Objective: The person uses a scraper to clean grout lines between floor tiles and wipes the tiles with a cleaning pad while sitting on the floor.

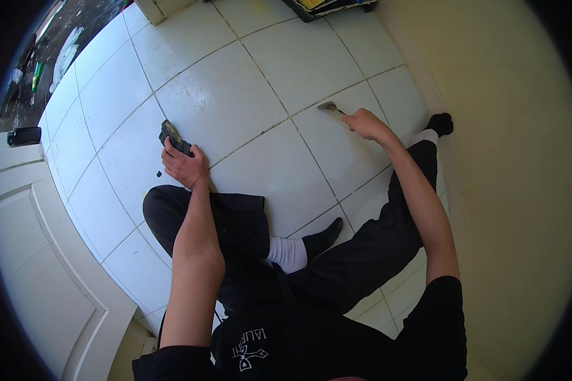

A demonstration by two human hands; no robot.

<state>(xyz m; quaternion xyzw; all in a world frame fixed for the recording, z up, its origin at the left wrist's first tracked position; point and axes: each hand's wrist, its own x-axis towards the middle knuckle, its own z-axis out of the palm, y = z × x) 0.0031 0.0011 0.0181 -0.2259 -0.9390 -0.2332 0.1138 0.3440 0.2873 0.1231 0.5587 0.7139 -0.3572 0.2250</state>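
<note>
White floor tiles (pixel 238 90) with dark grout lines spread out before me as I sit on the floor. My left hand (pixel 185 164) rests on the tiles at the left, its fingers around a dark crumpled rag (pixel 172 134) with a yellowish stain on top. Farther right, my right hand (pixel 369 125) grips the handle of a scraper (pixel 328 105). The broad, dirty-looking blade points left, at or just above a tile near a grout line. Most of the handle is hidden in the fist.
A yellowish wall (pixel 510 190) borders the right side; a white panelled door (pixel 43 266) stands left. At the top is a black tray (pixel 310 16) with yellow stains. A black object (pixel 25 136) lies by the door. One dark crumb (pixel 159 174) sits near my left knee.
</note>
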